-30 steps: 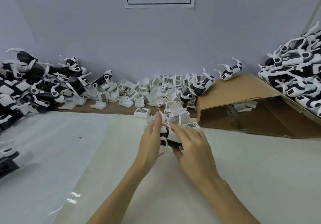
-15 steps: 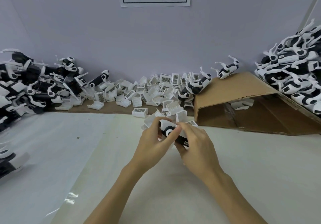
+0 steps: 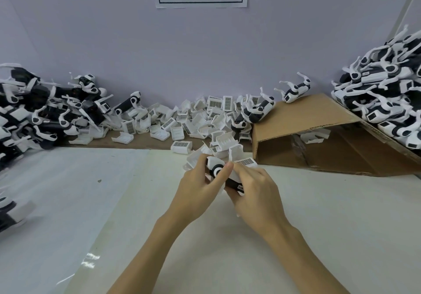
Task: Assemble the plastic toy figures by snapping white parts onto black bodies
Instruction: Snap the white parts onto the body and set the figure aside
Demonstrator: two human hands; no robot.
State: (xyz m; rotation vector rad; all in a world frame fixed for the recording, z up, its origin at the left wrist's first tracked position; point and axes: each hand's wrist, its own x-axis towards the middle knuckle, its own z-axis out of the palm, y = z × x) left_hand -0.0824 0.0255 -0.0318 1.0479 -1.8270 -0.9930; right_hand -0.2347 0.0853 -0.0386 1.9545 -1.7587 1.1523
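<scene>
Toy figure (image 3: 224, 175) betw. both hands, left hand (image 3: 197, 187) & right hand (image 3: 255, 191) fingers curled round it (mid-table).

Black-and-white toy figure (image 3: 224, 175) held above counter between both hands, tilted, white rounded part on top, black body below with small label at lower end. Loose white parts (image 3: 193, 120) with barcode stickers heaped along back wall. Assembled figures piled far left (image 3: 38, 111) and far right (image 3: 387, 93).
</scene>
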